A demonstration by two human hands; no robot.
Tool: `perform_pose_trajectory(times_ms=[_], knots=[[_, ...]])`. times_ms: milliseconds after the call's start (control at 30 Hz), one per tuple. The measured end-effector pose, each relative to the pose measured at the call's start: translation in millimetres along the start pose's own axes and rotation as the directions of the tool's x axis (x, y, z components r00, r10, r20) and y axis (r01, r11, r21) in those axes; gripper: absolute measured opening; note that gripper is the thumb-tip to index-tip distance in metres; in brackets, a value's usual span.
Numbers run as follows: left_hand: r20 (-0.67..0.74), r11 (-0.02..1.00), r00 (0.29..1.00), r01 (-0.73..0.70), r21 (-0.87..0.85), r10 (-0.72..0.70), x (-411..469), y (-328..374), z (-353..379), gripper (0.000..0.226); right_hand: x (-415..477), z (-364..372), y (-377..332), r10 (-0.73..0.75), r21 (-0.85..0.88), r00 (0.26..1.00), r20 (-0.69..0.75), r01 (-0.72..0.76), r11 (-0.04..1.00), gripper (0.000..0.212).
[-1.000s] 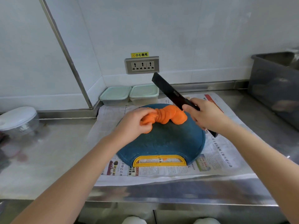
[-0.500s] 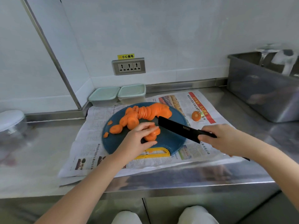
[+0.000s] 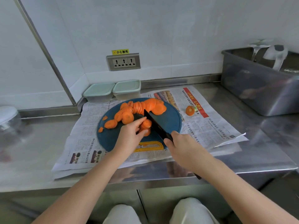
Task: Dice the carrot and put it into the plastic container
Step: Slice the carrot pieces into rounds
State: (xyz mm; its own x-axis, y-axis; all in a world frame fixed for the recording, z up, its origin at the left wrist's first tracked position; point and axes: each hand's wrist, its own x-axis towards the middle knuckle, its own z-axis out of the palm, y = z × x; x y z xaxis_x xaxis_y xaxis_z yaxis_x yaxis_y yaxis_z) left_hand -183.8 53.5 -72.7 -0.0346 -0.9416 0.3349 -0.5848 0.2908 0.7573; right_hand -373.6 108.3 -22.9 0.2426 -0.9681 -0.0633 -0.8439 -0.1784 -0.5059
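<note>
Head view, step: I judge the stack (image 3: 146, 126) is due for cutting into strips, then dice; blade vertical, fingertips tucked back.
Left hand (image 3: 129, 135): frame centre, fingers curled round the stack.
Right hand (image 3: 181, 146): right of centre, wrapped round the knife (image 3: 155, 122), blade beside the stack.
Slices (image 3: 145, 107): upper part of the board (image 3: 171, 120).
Containers (image 3: 127, 88): above, lidded.

Commercial-looking kitchen: stainless steel counter (image 3: 35, 143), white wall (image 3: 178, 38), triple socket (image 3: 123, 62) with a yellow warning sticker (image 3: 120, 52) mid-frame, carrot slices (image 3: 145, 106) on a cutting board (image 3: 169, 120), maybe a sink (image 3: 252, 91) far right.
</note>
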Motion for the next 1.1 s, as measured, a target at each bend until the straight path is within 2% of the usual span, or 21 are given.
perform_pose_trajectory(times_ms=[133,267,500,733,867,1100], knots=[[-0.032,0.997,0.998,0.043,-0.062,-0.045,0,4,1,0.049,-1,-5,-2,0.007,-0.021,0.999,0.045,-0.006,1.000,0.028],[-0.047,0.999,0.998,0.035,-0.014,-0.036,5,11,-1,0.045,0,-8,1,0.027,0.027,0.998,0.048,-0.028,0.999,0.030],[0.204,0.988,0.967,0.141,0.059,-0.150,23,15,-21,0.046,9,-21,9,0.039,0.081,0.994,0.103,-0.047,0.996,0.029],[0.298,0.954,0.934,0.115,0.277,-0.198,43,30,-26,0.047,12,-30,9,0.032,0.108,0.988,0.154,-0.049,0.993,0.029],[0.362,0.908,0.908,0.046,0.417,-0.212,54,37,-27,0.047,15,-33,12,0.043,0.134,0.984,0.170,-0.067,0.989,0.027],[0.388,0.868,0.903,-0.035,0.496,-0.185,54,37,-26,0.048,18,-36,21,0.054,0.134,0.986,0.161,-0.076,0.988,0.027]])
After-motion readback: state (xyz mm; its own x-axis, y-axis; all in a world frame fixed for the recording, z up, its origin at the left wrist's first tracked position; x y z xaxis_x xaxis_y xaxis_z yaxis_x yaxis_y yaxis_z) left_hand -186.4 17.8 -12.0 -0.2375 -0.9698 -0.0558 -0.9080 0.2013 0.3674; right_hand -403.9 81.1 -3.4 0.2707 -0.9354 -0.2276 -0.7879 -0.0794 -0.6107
